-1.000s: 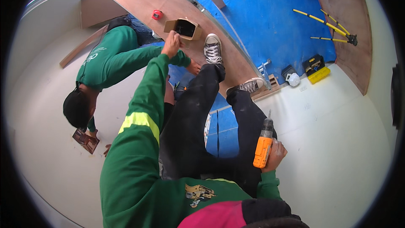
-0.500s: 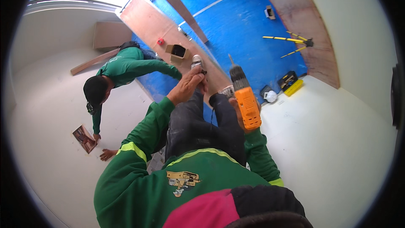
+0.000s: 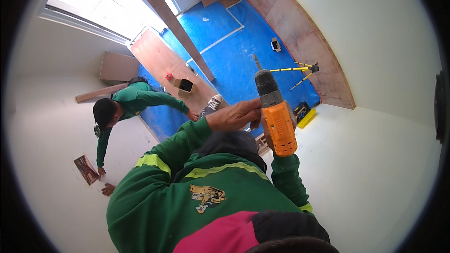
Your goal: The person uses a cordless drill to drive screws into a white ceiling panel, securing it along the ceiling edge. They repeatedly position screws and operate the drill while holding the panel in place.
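Orange drill, black front end, upright in the person's right hand, fingers wrapped round the grip; bit points away from the body. Left hand: fingers bent, tips right beside the drill's front; can't tell if it pinches anything or is bare.

Drill is in the air, off the near end of a long wooden board, which runs from the window back to the person. On the board: open cardboard box, dark inside, by the left long edge; red tape measure, same edge, just beyond the box; sneaker at the near end.

Floor has a blue sheet with a white line. Wooden beam slants in, lower end near the board's right long edge. Small open box lies toward the sheet's right edge. Yellow-legged tripod near the brown panels along the right wall; yellow-and-black toolbox at the sheet's near right corner.

Left side: co-worker in green, one hand at a rectangular opening in the white wall.
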A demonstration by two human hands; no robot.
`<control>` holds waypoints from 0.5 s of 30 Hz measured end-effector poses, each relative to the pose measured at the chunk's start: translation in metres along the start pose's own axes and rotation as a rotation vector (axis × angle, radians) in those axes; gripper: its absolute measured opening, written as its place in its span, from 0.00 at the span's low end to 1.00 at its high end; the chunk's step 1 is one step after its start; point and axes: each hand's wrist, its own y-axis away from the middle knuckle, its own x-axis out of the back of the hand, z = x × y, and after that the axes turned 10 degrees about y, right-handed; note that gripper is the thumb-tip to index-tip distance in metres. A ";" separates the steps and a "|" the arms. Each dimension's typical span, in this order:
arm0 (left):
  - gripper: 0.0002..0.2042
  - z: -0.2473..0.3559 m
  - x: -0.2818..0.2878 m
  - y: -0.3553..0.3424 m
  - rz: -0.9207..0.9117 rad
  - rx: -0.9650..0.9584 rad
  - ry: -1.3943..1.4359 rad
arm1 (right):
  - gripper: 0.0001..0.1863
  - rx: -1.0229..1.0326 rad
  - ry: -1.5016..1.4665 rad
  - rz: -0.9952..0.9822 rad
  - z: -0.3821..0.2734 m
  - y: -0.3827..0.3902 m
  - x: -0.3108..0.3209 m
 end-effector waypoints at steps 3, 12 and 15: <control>0.22 -0.004 -0.016 -0.007 0.070 -0.001 0.147 | 0.13 -0.051 -0.058 0.044 -0.011 -0.003 0.016; 0.12 0.001 -0.005 -0.008 0.094 -0.005 0.229 | 0.19 0.125 0.409 -0.003 -0.034 -0.014 0.023; 0.11 -0.001 0.013 -0.005 -0.071 -0.180 0.049 | 0.20 0.135 0.455 -0.052 -0.037 -0.007 0.017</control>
